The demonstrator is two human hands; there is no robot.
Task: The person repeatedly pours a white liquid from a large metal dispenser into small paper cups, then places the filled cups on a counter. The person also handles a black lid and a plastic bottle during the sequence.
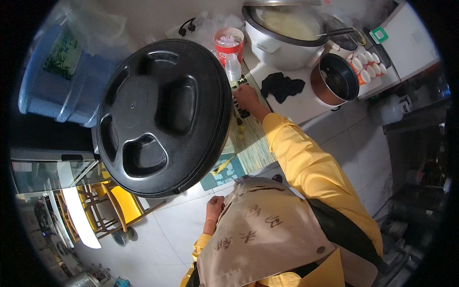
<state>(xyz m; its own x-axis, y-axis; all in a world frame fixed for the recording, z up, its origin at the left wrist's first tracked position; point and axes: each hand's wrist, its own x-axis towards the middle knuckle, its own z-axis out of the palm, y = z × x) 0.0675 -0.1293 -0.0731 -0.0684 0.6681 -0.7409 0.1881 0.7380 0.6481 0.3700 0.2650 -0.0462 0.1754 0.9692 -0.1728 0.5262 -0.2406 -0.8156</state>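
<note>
My right hand (246,98) rests at a narrow wood-patterned counter (252,147), beside the rim of a large round black lid (165,114). Its fingers are curled over dark patterned items, and whether they grip anything is hidden. Just beyond the hand stand a clear plastic cup or bottle (233,68) and a red paper bucket (228,43) with plastic inside. A crumpled black cloth (282,86) lies to the right of the hand. My left hand (215,208) hangs low beside the beige apron (265,229), fingers curled, with nothing visible in it.
A steaming white cooker (283,50) with pale contents stands at the back, a ladle handle over its rim. Right of the cloth sits a brown pot (333,79), near stacked small paper cups (369,66). A blue water jug (68,75) is at left, yellow chairs (123,204) below.
</note>
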